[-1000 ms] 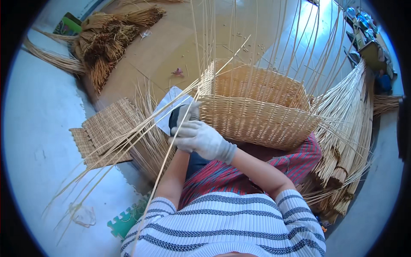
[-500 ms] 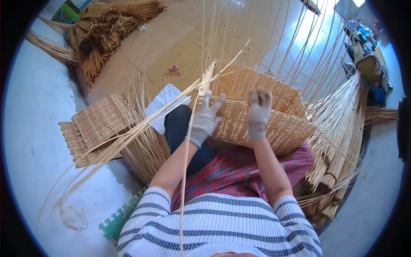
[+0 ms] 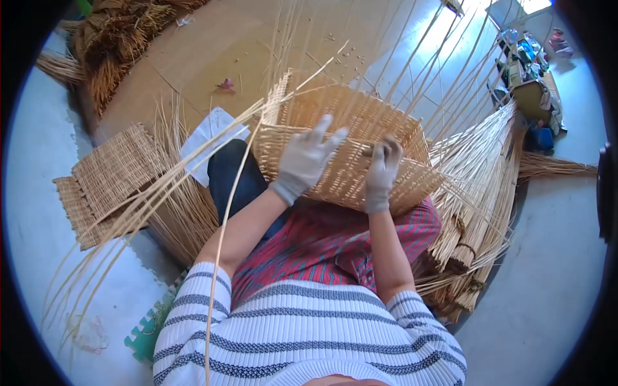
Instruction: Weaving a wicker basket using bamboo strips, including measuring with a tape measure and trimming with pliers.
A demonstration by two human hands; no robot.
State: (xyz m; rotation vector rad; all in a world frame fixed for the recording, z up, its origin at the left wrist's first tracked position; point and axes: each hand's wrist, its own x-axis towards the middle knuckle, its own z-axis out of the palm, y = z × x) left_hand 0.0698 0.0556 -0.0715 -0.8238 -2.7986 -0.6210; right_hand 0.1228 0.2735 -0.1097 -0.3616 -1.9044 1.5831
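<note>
A partly woven rectangular wicker basket [image 3: 347, 186] rests across my lap, with long uncut stakes [image 3: 402, 55] rising from its far side. My left hand [image 3: 306, 157], in a pale work glove, lies against the near wall with its fingers stretched toward the upper edge. At the right part of that edge, my gloved right hand [image 3: 382, 174] is closed, its fingers curled. A short brownish piece shows beside those fingers; its kind is unclear. Loose weaving strands [image 3: 170, 170] run from the basket's left corner toward the lower left.
Woven panels [image 3: 119, 170] lie at the left beside a white sheet [image 3: 215, 135]. Bundles of pale canes [image 3: 473, 206] lie at the right. Brown bundled material [image 3: 122, 38] is heaped at the far left. One long strand [image 3: 222, 238] hangs down across my left arm. A green foam mat [image 3: 148, 331] lies lower left.
My left hand has moved right along the near wall, from the left corner toward my right hand. The whole view has shifted, so the surroundings appear farther left. My right hand stays by the edge.
</note>
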